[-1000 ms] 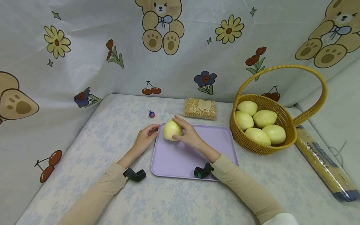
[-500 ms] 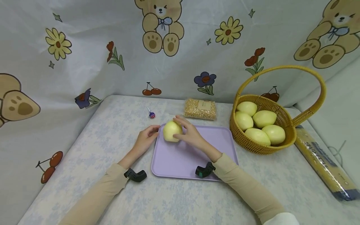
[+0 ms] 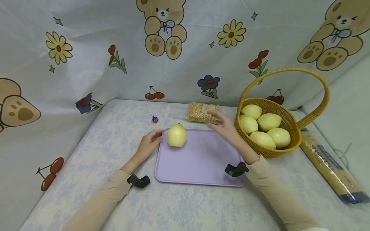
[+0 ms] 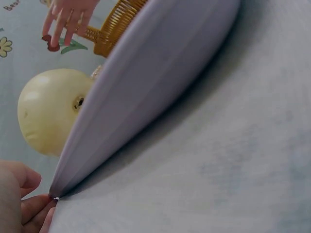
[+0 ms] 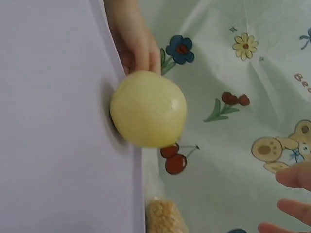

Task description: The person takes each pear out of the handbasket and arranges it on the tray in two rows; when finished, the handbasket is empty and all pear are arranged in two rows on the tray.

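A pale yellow pear stands upright, stem up, near the back left corner of the lilac tray. My left hand is beside that corner. In the left wrist view its fingertips are right at the tray's rim, with the thumb apart from it. My right hand is in the air over the tray's back right part, holding nothing, its fingers loosely bent and apart. To its right stands a yellow wicker basket with several more pears in it.
Behind the tray lies a clear bag of corn kernels. A small lollipop lies at the back left. A long spaghetti packet lies on the far right, beyond the tall-handled basket. A printed cloth hangs behind the table.
My right hand has let go of the pear and moved right, away from it. The pear stays on the tray. The left hand keeps its place at the tray's edge.
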Demonstrator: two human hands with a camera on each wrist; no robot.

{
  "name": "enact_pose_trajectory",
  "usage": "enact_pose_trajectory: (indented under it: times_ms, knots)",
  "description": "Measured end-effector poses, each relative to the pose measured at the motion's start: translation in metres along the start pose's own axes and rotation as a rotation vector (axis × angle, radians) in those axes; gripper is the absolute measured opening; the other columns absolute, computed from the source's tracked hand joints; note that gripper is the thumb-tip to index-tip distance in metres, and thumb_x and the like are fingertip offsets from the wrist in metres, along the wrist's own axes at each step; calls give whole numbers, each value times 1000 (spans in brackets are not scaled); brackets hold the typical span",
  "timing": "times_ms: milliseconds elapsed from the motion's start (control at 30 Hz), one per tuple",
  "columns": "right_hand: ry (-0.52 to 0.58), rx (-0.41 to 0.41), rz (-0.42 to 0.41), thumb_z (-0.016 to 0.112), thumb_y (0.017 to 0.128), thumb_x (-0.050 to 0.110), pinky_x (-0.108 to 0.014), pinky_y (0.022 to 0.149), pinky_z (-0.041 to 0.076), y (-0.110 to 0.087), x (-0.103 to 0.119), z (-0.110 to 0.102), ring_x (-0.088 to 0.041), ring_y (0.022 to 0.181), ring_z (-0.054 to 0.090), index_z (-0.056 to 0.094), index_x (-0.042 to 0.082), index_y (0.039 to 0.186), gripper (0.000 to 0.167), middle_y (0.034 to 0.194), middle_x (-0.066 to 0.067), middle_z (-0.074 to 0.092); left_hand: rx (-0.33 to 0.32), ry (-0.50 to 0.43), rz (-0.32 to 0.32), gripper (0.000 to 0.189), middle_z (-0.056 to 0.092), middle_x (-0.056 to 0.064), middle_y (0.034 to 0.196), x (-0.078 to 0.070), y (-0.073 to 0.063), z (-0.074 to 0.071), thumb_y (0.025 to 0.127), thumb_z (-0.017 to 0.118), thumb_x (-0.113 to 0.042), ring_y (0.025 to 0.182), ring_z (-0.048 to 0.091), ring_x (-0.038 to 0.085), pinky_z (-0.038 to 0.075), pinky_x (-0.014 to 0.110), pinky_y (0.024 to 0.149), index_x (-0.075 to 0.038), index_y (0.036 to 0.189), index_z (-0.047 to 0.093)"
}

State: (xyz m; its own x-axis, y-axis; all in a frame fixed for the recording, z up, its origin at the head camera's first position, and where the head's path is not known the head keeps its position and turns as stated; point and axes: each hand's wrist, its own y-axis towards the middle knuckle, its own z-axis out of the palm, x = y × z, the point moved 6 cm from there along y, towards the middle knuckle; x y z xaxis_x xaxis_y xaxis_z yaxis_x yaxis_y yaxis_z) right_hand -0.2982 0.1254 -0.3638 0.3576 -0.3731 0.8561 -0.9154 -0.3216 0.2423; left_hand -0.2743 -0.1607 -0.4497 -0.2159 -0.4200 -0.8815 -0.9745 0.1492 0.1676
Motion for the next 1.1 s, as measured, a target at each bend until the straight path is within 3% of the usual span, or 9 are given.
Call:
enact_pose_trajectory:
  times_ms: [100,300,500,600,667,733,867,1100]
  knots:
    - [-8,-60,28,60,92,7,-57,111,35,-7,-6,-32,-39,132,40,47,-3,135,47,142,-22,45,-10,4,-4,34,60,19,130,12,4,3,96,55,-11,123,56,30,49,44,102,-1,129,56]
    - [-79,-196,83,57,94,13,-52,107,40,-15,-23,-85,-34,128,44,47,-1,135,45,138,-21,50,-22,43,10,33,61,14,129,16,6,-1,96,56,-15,121,58,27,51,40,100,-6,128,58]
    - [-139,-307,132,58,95,19,-14,91,46,-25,-48,-122,-17,117,53,51,3,133,42,128,-10,59,-20,32,11,33,61,15,129,17,6,1,95,56,-13,121,57,28,51,41,100,-5,127,58]
    - [-147,-319,155,59,94,17,-7,85,44,-26,-59,-130,-14,112,54,52,1,132,41,126,-11,60,-18,30,3,32,61,15,129,16,5,1,96,56,-12,121,57,28,50,41,101,-5,127,58]
    - [-171,-284,175,59,94,17,-14,89,45,-27,-65,-131,-20,116,52,50,-1,133,44,129,-16,56,-21,24,0,32,61,15,129,16,4,1,96,56,-12,122,57,27,50,41,101,-5,127,59]
    - [-183,-228,190,59,94,16,-28,98,46,-26,-69,-129,-29,122,47,47,-4,135,48,134,-23,51,-26,21,2,32,61,15,129,15,4,1,96,56,-12,122,57,27,50,40,101,-5,127,59]
    - [-175,-135,218,60,91,10,-57,110,32,-24,-76,-124,-42,132,36,42,-6,138,53,141,-30,42,-21,14,12,32,61,14,130,16,5,2,96,56,-12,123,57,26,49,40,102,-5,127,59]
    - [-221,-65,240,62,85,1,-60,113,27,-25,-79,-122,-47,136,31,40,-9,139,59,143,-32,39,-10,10,0,32,61,13,130,16,5,3,96,55,-12,124,56,26,48,40,103,-5,127,58]
